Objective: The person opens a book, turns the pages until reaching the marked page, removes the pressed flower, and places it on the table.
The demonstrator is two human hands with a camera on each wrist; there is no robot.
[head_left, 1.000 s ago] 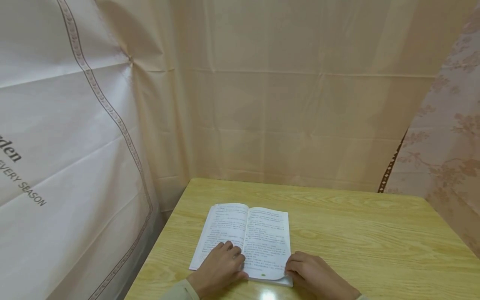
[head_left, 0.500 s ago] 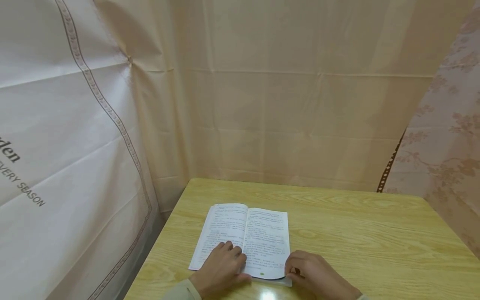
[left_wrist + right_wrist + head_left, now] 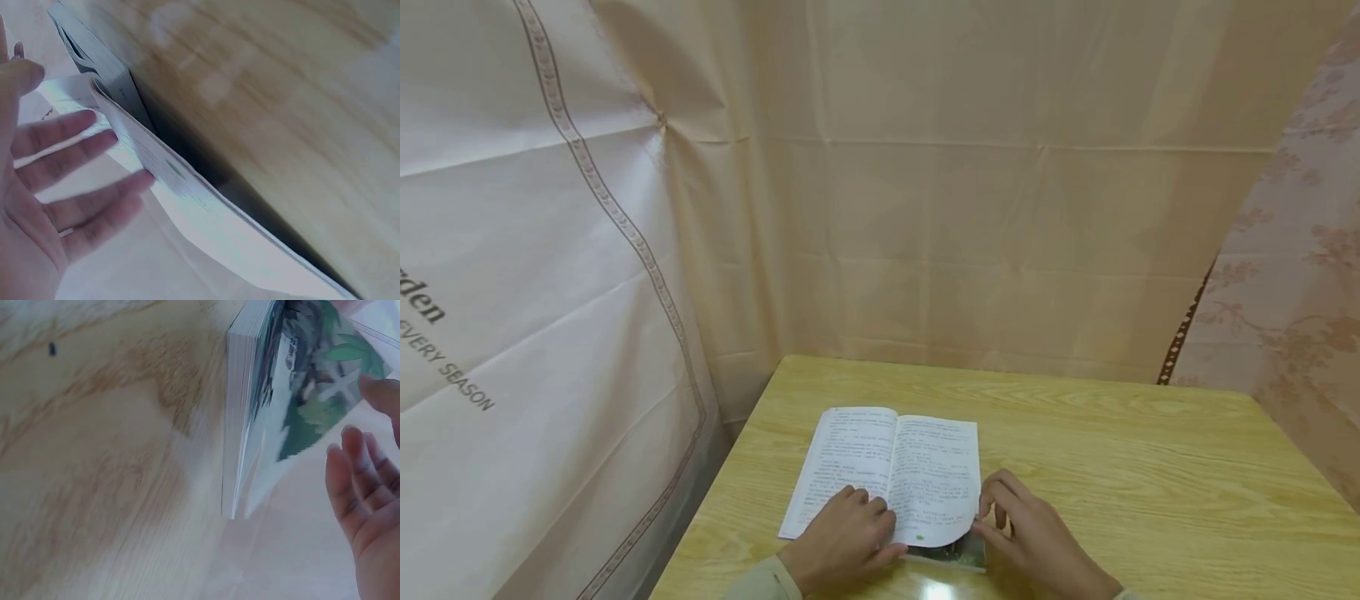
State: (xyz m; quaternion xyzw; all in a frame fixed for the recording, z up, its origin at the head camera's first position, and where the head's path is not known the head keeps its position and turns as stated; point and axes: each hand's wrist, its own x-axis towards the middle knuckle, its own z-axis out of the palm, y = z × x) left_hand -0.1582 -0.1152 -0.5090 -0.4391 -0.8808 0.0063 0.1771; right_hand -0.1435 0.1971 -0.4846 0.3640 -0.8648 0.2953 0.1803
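Wooden table (image 3: 1112, 467) — open book (image 3: 887, 467) flat, spine running away from person.

Quick count: one open book (image 3: 891, 467), one wooden table (image 3: 1120, 467) under it, and two hands in view, the left hand (image 3: 842, 542) and the right hand (image 3: 1037, 542). Behind that there are three hanging cloths: one white printed one (image 3: 535, 292), one plain beige one (image 3: 985, 183), one floral one (image 3: 1300, 275). Two book pages face up.
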